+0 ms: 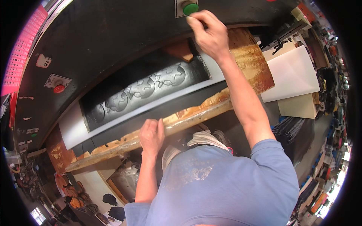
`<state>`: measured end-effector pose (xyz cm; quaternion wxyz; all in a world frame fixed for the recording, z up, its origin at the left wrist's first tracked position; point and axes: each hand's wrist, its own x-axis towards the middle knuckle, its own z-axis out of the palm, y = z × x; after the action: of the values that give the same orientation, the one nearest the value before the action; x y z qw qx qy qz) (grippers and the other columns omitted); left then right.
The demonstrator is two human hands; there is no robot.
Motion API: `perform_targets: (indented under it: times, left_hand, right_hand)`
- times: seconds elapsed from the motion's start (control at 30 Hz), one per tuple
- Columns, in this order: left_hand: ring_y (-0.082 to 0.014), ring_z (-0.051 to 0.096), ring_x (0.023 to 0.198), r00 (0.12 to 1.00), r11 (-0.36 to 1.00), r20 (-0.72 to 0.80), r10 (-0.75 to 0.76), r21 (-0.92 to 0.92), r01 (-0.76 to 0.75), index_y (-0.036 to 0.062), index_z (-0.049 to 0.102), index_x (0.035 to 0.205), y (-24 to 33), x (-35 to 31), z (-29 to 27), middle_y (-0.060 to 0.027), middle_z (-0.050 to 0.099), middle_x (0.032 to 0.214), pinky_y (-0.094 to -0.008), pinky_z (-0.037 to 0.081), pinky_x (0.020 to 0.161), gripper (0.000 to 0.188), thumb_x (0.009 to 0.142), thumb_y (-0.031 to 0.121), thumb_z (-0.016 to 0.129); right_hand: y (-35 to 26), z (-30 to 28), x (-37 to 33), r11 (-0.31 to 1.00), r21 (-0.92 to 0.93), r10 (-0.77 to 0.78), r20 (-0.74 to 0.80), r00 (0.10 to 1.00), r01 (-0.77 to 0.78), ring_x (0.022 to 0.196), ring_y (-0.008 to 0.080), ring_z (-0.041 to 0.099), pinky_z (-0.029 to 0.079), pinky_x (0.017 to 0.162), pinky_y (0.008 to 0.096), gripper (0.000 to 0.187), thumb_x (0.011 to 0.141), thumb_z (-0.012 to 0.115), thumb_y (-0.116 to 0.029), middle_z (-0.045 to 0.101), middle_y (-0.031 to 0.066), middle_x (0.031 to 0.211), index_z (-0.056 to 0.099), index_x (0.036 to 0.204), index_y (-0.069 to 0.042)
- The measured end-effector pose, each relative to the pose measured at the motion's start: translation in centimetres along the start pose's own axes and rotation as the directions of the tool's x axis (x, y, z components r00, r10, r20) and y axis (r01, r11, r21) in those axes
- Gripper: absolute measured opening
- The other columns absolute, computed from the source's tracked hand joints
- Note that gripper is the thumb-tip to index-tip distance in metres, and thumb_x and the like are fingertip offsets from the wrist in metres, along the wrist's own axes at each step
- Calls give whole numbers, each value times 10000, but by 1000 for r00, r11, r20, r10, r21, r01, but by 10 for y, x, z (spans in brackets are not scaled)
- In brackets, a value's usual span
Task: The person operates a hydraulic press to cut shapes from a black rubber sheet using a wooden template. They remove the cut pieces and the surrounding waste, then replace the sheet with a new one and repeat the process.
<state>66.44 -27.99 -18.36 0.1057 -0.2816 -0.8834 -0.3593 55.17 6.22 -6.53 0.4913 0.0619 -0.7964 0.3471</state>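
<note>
Workshop around the station is crowded, with goods and equipment along both sides; a black machine body (124,34) overhangs the rear edge of a worn wooden worktop (250,56).

Work: black panel with raised round, wavy-edged shapes (151,84), lying inside a white frame (73,126) at mid-worktop, set back from the front edge. Brown flat piece (181,49) at the panel's rear edge, toward its right end; material uncertain, possibly leather. White sheet (292,77) just beyond the worktop's right edge.

Hands: right hand (213,35) loosely clenched, nothing visible in it, thumb side at the green mushroom button (191,8); contact cannot be confirmed. Left hand (152,135) curled over the worktop's front edge; gripping or merely resting, cannot tell.

Step (judged): operating the machine by its button, panel in place below. Next move probably calls for a firm push on green, left hand kept forward of the frame, red mushroom button (59,89) in mind as the likely stop.

Markings: pale plates behind both buttons; fine print not legible. White cartoon sticker (43,60) on the machine's left. No brand made out.
</note>
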Motion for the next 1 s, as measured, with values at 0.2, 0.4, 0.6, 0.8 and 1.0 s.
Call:
perform_targets:
  times: [0.2,0.4,0.6,0.8,1.0]
  left_hand:
    - [-386,633,674,997,1000,-81,-12,-6,12,8,614,761,3,2,1,-159,633,766,-458,503,612,252,952,86,759]
    - [-401,646,696,993,997,-94,-73,8,74,-4,651,782,4,2,3,-166,647,789,-477,514,641,251,967,135,749]
    - [-394,654,709,992,994,-78,-94,44,98,5,661,781,5,4,2,-160,647,787,-483,512,655,295,988,201,738]
    - [-367,660,732,993,989,-79,-83,119,92,7,641,734,-2,0,7,-147,641,770,-473,524,678,339,972,222,750]
    - [-342,657,736,990,986,-117,-77,141,93,19,648,698,2,-1,7,-135,629,736,-459,530,689,335,943,211,773]
  right_hand:
    - [-11,-34,-78,987,-130,123,208,970,-97,754,291,671,530,706,378,150,983,721,-147,687,135,844,702,925,-11]
    - [-42,-81,-191,855,-286,500,237,833,-432,709,315,697,542,665,422,154,946,731,-160,711,142,794,745,905,-12]
    - [-42,-73,-189,848,-301,518,294,803,-436,753,332,715,549,685,428,153,947,725,-179,728,138,834,759,917,-33]
    - [-46,-71,-192,830,-318,546,299,782,-458,744,335,711,548,687,430,176,948,720,-213,736,141,850,769,930,-45]
    - [-39,-71,-197,819,-343,563,331,757,-459,678,282,677,527,653,391,177,949,735,-222,720,129,815,772,927,-50]
